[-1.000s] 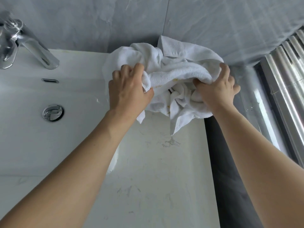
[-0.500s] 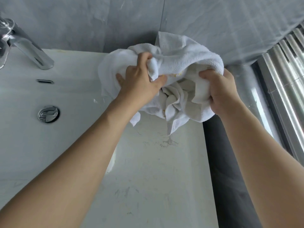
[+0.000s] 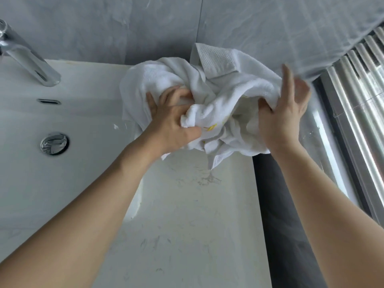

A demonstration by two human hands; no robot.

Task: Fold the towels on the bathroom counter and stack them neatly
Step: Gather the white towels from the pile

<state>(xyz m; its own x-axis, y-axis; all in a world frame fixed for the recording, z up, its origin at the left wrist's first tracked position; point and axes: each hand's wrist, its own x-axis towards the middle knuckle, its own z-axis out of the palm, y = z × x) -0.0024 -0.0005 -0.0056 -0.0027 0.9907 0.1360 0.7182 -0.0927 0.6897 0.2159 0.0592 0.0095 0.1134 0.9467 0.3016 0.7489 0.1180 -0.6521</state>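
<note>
Lying bunched at the back right corner of the surface (image 3: 187, 215), against the grey wall (image 3: 145, 28), the white towels (image 3: 218, 80) form one crumpled heap with no fold made yet; how many there are cannot be told. A waffle-textured band shows at the top of the heap, and small yellow marks show on the cloth near its front. The left hand (image 3: 172, 121) has its grip closed on a wad of cloth at the heap's left front, thumb under and fingers curled over it. The right hand (image 3: 284, 113) is at the heap's right side: its thumb is pushed into a fold while its fingers are spread and raised, blurred, so this grip is open. A loose corner hangs down in front, touching the surface. Left of the heap the sink (image 3: 31, 183) holds only its chrome drain plug (image 3: 54, 143), with an overflow slot (image 3: 49, 101) above that and the tap (image 3: 27, 57) at the rim.
</note>
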